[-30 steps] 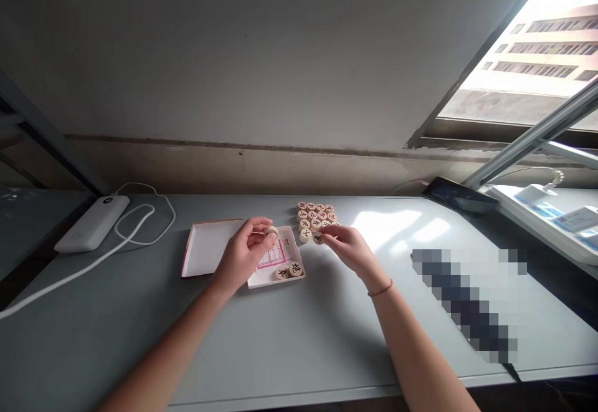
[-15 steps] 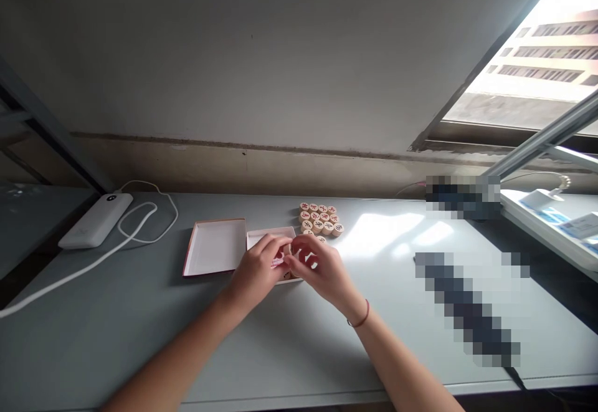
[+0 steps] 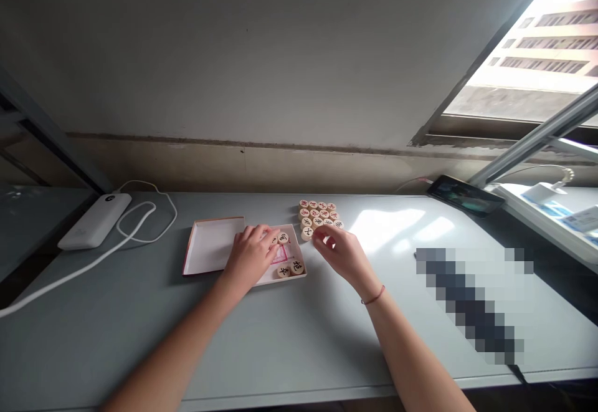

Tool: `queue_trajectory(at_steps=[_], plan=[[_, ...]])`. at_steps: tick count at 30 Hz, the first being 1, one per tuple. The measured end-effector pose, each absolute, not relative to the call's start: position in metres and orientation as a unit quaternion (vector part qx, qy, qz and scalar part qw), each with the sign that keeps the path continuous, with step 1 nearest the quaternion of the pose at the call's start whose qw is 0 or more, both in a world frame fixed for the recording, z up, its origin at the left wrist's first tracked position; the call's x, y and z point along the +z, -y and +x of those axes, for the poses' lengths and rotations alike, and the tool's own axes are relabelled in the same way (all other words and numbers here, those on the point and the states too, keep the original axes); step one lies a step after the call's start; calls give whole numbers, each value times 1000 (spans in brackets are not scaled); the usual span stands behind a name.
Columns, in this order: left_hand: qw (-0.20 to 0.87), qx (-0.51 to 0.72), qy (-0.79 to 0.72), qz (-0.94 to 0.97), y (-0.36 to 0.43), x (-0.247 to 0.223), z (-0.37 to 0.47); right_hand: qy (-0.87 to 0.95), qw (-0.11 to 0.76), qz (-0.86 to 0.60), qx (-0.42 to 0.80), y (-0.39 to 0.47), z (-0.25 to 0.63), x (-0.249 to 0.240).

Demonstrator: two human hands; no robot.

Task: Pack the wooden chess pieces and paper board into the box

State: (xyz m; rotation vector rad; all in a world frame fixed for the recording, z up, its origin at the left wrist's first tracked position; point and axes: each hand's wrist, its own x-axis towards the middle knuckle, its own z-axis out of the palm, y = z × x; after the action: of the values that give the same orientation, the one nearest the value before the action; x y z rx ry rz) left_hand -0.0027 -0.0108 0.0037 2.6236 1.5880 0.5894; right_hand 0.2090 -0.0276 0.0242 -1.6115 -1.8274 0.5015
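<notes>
While the left hand (image 3: 251, 255) arches over the open cardboard tray (image 3: 275, 281) just left of the frame's lower centre, its fingers lie close together, tips over or beside a xiangqi piece (image 3: 283, 238) near the tray's far edge; whether they pinch anything cannot be told. The right hand (image 3: 343, 251), right of centre, curls thumb and forefinger toward each other at the near edge of the block of xiangqi pieces (image 3: 324, 213), and any disc between them is hidden. That block sits in close rows, red characters above black, probably so every face can be read. The box lid (image 3: 212, 245) lies left of the tray, seemingly to leave it open to reach. 卒 seems legible on one near-side disc (image 3: 283, 271), 炮 on its neighbour (image 3: 296, 267); the power bank (image 3: 93, 222) at left shows no readable brand
</notes>
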Motion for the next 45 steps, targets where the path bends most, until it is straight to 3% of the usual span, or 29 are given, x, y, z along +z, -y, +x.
queue_trajectory(at_steps=[6,13,19,27,32,35,39,45], plan=[[21,158,-503,849,11,1,8,747,321,-561,157,30,199,21],[40,228,-465,855,7,-2,12,761,307,-547,164,33,192,18],[6,312,-399,862,14,10,10,753,355,-503,231,37,187,21],[-5,312,-368,876,24,18,16,660,409,-532,338,41,184,32],[-4,293,-427,855,19,14,11,594,451,-632,209,30,212,34],[-13,257,-472,843,14,8,3,617,381,-675,139,23,229,30],[-15,218,-500,838,12,1,-2,678,263,-671,143,21,230,21],[-3,205,-508,836,13,-1,-1,691,232,-666,159,22,225,14]])
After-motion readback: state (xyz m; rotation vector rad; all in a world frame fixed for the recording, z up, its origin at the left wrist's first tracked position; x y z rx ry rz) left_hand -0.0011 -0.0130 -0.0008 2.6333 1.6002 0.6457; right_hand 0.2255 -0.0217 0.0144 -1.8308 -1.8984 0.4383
